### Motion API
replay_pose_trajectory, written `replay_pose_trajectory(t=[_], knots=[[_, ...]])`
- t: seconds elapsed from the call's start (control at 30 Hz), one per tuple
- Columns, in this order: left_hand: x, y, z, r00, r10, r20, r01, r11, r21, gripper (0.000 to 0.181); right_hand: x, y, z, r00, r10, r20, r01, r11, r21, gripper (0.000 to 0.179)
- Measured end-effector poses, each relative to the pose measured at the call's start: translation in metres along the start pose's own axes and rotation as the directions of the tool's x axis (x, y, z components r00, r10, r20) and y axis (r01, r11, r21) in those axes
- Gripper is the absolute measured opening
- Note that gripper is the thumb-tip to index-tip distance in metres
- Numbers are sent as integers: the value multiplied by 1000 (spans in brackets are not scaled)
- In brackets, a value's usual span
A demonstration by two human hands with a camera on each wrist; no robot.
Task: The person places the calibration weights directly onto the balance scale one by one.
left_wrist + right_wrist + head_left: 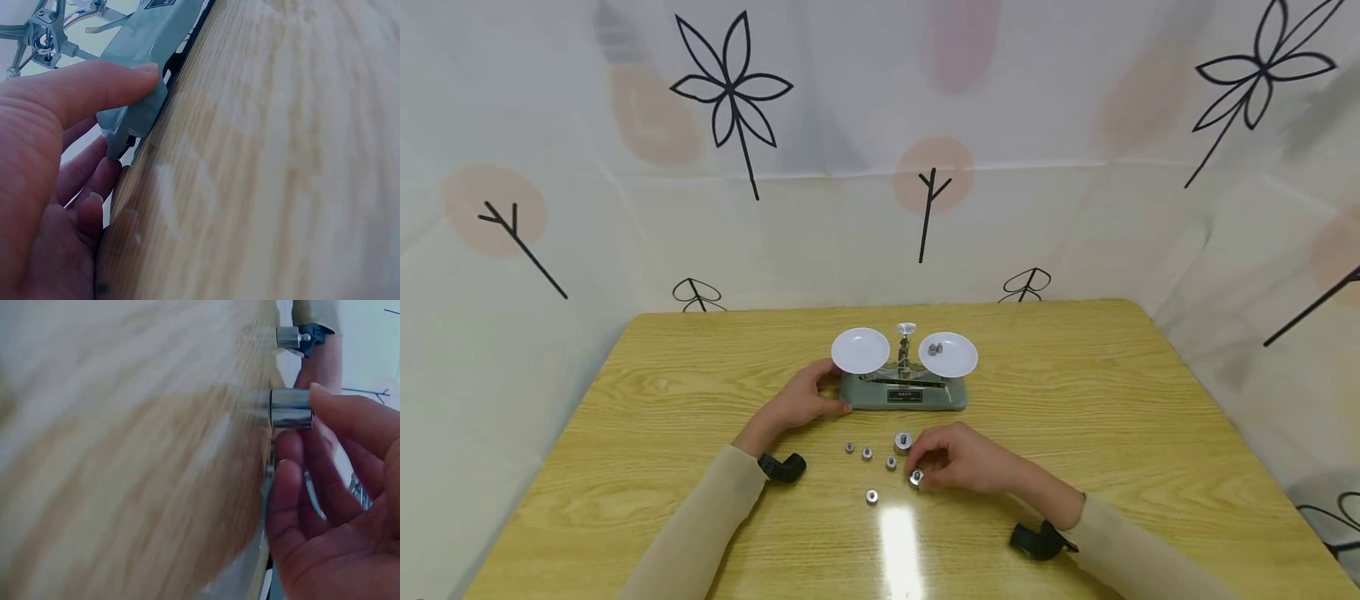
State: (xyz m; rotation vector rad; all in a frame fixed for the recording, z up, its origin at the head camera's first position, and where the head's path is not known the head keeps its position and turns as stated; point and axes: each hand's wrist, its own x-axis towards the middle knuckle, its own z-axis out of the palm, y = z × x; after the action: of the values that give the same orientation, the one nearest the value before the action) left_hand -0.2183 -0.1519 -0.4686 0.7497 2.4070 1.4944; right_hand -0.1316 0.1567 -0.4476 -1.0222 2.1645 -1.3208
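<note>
A balance scale [904,393] with a grey-green base stands toward the back of the table. My left hand [802,396] grips the left end of its base, thumb on the front face and fingers behind, as the left wrist view shows. Two small metal weights [933,350] sit in the white right pan [958,363]; the left pan [860,351] holds nothing. In front of the scale, my right hand [962,458] pinches a silver cylindrical weight [291,409] standing on the table. Its thumb touches the top edge in the right wrist view, and the fingers are partly hidden in the head view.
Several weights stand loose on the wooden table [662,467]: a larger one [903,442] just behind the right fingertips, a small one [872,497] nearer the front, others to the left. A patterned cloth [842,250] hangs along the back and sides.
</note>
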Motion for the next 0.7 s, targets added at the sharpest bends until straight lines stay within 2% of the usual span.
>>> replay_pose_trajectory(t=[0.17,0.7], knots=[[-1,0,0,1000,0,0,0,1000,-6,59,2,-2,2,1000,-26,17,26,1000,-8,17],[0,-1,0,1000,-10,3,10,1000,15,59,1,0,1,999,-7,36,8,999,-40,18]])
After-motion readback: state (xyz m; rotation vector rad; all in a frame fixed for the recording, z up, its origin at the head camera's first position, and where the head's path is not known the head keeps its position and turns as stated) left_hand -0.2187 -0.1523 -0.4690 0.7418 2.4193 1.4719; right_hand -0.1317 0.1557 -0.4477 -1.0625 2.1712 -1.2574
